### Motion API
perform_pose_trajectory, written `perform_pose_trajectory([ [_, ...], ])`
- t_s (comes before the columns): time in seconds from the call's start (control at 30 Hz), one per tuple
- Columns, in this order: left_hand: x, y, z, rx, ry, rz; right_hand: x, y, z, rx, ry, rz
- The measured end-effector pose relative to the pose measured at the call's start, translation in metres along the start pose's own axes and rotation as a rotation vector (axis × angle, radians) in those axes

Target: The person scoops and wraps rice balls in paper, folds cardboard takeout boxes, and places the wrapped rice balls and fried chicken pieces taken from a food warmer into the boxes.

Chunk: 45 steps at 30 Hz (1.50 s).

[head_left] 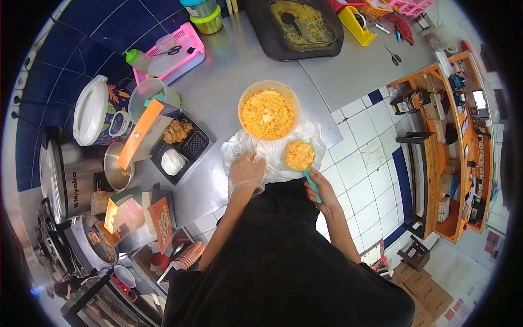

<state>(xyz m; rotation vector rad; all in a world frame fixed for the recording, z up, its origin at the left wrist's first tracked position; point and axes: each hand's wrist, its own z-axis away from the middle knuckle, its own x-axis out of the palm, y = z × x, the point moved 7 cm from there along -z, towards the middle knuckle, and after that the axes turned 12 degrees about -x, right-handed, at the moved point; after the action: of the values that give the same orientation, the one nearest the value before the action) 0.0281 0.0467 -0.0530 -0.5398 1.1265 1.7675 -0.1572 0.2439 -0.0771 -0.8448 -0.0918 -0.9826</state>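
Note:
My right hand (323,191) is wrapped round the green handle of a ladle (311,180), whose round bowl is heaped with orange, grainy food (299,156) that looks like rice. My left hand (248,170), in a clear plastic glove, has its fingers curled on a thin white plastic bag (286,173) at the table's front edge; the fingertips are partly hidden. Just beyond the bag stands a round clear tub (240,115) filled with the same orange food. To the left, a black compartment tray (195,144) holds a white wrapped mound (172,162) and brown fried pieces (177,131).
An orange-and-white carton (140,132) stands open beside the tray, with a clear bucket (173,97) behind it. Farther back are a pink basket (188,38) and a black lidded pan (261,41). Scissors (393,56) lie on the steel table (218,76). Shelves (436,158) stand to the right.

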Motion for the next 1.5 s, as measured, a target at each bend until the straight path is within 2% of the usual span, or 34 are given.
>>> perform_pose_trajectory([
  [0.37,0.002,-0.009,0.001,0.047,0.003,-0.069,-0.016,-0.025,-0.001,-0.270,0.196,0.041],
  [0.47,0.000,-0.008,0.002,0.012,-0.006,-0.026,-0.023,-0.033,-0.004,-0.364,0.257,0.196],
  [0.53,-0.005,-0.007,0.004,-0.031,-0.016,-0.019,-0.024,-0.042,-0.007,-0.551,0.246,0.549],
  [0.57,-0.006,-0.008,0.005,-0.073,-0.037,0.024,-0.025,-0.038,-0.013,-0.550,0.248,0.547],
  [0.63,-0.005,-0.010,0.006,-0.113,-0.062,0.065,0.026,-0.064,0.012,-1.288,0.317,1.339],
  [0.67,-0.003,-0.012,0.006,-0.120,-0.069,0.076,0.031,-0.052,0.010,-0.985,0.288,1.480],
  [0.7,-0.002,-0.014,0.005,-0.130,-0.074,0.088,0.039,-0.041,0.007,-0.876,0.249,1.689],
  [0.77,-0.004,-0.011,0.006,-0.117,-0.073,0.083,0.040,-0.012,-0.001,-1.021,0.122,1.809],
  [0.87,0.000,-0.014,0.001,-0.113,-0.067,0.061,0.048,-0.013,-0.005,-0.901,0.025,1.874],
  [0.97,-0.004,-0.011,0.007,-0.130,-0.091,0.055,0.044,-0.010,-0.008,-0.916,-0.045,1.944],
  [1.23,-0.020,-0.010,-0.001,-0.075,-0.019,0.214,0.043,-0.014,-0.007,-0.982,-0.040,1.917],
  [1.3,-0.022,-0.018,-0.009,-0.081,-0.012,0.198,0.041,-0.024,-0.005,-0.862,-0.004,1.848],
  [1.5,-0.023,-0.029,-0.024,-0.067,0.032,0.190,0.039,-0.033,0.001,-0.988,-0.026,1.917],
])
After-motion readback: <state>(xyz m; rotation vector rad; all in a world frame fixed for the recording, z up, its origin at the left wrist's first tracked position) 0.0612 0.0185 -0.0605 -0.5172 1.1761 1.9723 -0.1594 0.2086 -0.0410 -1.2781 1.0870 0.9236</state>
